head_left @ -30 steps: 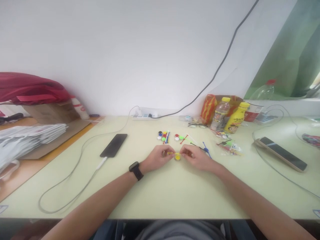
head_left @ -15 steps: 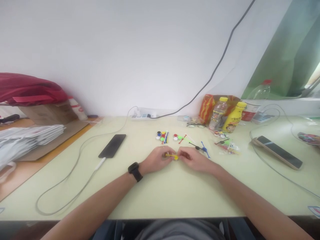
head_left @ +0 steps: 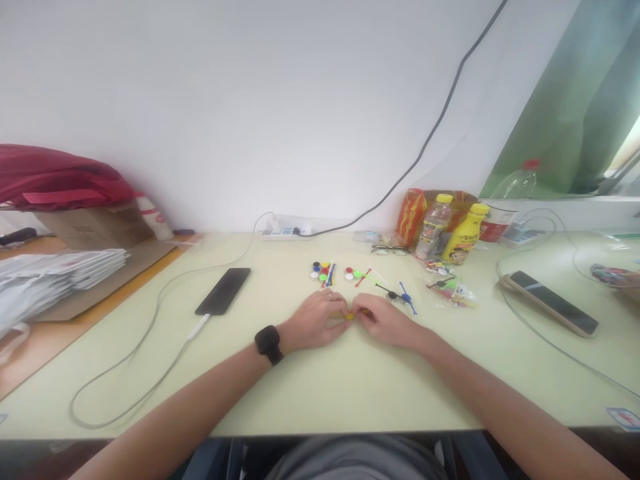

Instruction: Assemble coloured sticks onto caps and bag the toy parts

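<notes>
My left hand (head_left: 316, 320) and my right hand (head_left: 384, 320) meet over the table with their fingers closed. Between the fingertips shows a small yellow plastic piece (head_left: 349, 316), mostly hidden; both hands pinch it. Just beyond the right hand lie a black stick with a round disc (head_left: 392, 295) and a blue stick with a disc (head_left: 406, 297). Beyond the left hand sits a group of coloured discs (head_left: 316, 274) beside several thin sticks (head_left: 331, 272). Another group of discs (head_left: 349, 272) lies near red, green and white sticks.
A phone (head_left: 223, 291) on a charging cable lies left, another phone (head_left: 554, 303) right. Plastic bags of parts (head_left: 453, 291), a clear bottle (head_left: 434, 227), a yellow bottle (head_left: 465, 235) and glasses (head_left: 390, 250) stand or lie behind. A power strip (head_left: 285, 231) sits against the wall.
The yellow piece has turned between the fingers; its long stick, visible before, is now mostly hidden. My hands have stayed at nearly the same spot, and the view has shifted slightly.
</notes>
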A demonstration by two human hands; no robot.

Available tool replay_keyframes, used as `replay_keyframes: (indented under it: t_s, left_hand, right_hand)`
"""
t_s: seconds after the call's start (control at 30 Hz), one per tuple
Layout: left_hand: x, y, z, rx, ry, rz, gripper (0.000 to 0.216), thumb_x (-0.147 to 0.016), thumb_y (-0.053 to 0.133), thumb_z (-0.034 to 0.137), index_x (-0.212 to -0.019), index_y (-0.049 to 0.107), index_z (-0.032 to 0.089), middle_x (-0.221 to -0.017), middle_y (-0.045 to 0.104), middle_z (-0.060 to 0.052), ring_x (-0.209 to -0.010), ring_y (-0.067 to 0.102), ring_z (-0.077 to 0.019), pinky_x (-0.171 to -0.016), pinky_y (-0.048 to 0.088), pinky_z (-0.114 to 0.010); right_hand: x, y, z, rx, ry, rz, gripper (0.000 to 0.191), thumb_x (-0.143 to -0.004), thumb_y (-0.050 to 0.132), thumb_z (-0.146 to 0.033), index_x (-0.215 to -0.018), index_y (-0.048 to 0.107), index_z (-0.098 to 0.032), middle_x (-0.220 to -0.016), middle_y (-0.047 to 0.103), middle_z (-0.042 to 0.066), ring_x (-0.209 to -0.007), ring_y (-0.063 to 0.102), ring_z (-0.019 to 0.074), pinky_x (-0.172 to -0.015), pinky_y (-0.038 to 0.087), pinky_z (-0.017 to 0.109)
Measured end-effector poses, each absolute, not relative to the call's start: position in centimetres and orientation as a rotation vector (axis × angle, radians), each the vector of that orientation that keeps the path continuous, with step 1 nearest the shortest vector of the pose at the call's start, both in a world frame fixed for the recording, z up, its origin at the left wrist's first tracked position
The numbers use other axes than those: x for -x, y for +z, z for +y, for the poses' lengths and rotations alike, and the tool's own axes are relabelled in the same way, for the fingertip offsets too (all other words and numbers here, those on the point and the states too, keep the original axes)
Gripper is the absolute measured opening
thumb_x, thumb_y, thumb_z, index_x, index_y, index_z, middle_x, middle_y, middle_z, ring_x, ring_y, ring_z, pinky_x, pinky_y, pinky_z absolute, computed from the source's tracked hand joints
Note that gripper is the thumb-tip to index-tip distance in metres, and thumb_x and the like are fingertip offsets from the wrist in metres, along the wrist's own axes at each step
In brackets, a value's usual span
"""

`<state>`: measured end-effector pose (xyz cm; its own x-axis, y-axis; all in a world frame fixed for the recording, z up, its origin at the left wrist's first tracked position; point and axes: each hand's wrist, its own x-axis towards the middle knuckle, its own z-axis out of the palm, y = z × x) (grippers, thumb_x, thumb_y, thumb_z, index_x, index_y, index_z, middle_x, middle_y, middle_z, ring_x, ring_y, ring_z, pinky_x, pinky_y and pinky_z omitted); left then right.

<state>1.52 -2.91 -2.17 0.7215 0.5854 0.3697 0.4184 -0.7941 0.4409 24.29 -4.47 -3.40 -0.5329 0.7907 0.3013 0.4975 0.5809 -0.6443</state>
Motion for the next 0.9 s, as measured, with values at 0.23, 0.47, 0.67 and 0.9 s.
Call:
replay_keyframes:
  t_s: [0.23, 0.47, 0.67, 0.9]
  left_hand:
    - [-0.8, -2.0, -2.5, -2.368, 0.791, 0.809, 0.027, -0.091, 0.069, 0.043, -0.112, 0.07, 0.026, -0.116, 0.07, -0.008, -0.112, 0.063, -0.027, -0.101, 0.049, -0.042]
    - [-0.7, -3.1, -1.3, -2.207, 0.85, 0.991, 0.032, -0.097, 0.058, 0.049, -0.115, 0.069, 0.025, -0.115, 0.07, -0.007, -0.103, 0.064, -0.0237, -0.091, 0.051, -0.039]
    - [-0.9, -3.4, -0.9, -2.209, 0.984, 1.062, 0.03, -0.101, 0.055, 0.044, -0.121, 0.067, 0.026, -0.122, 0.067, -0.008, -0.11, 0.061, -0.0243, -0.09, 0.051, -0.038]
    - [-0.5, -3.5, 0.1, -2.127, 1.232, 1.232, 0.026, -0.104, 0.051, 0.039, -0.124, 0.063, 0.027, -0.132, 0.062, -0.008, -0.118, 0.056, -0.0238, -0.094, 0.047, -0.038]
  right_hand:
    - [-24.8, -3.1, -4.5, 1.113, 0.631, -2.243, 0.02, -0.091, 0.05, -0.013, -0.101, 0.065, -0.022, -0.097, 0.07, 0.004, -0.086, 0.062, 0.0199, -0.077, 0.045, 0.031]
    - [-24.7, -2.2, -4.8, 1.425, 0.553, -2.042, 0.026, -0.096, 0.053, -0.04, -0.102, 0.069, -0.021, -0.082, 0.065, 0.004, -0.074, 0.059, 0.0197, -0.068, 0.042, 0.031]
    - [-24.9, -1.3, -4.4, 1.347, 0.992, -1.848, 0.058, -0.097, 0.044, -0.058, -0.054, 0.026, -0.023, -0.052, 0.023, -0.005, -0.048, 0.024, 0.0109, -0.052, 0.022, 0.03]
    - [-24.9, -1.6, -3.9, 1.302, 0.786, -1.871, 0.047, -0.098, 0.044, -0.055, -0.066, 0.052, -0.021, -0.058, 0.04, -0.003, -0.055, 0.039, 0.0135, -0.055, 0.029, 0.028]
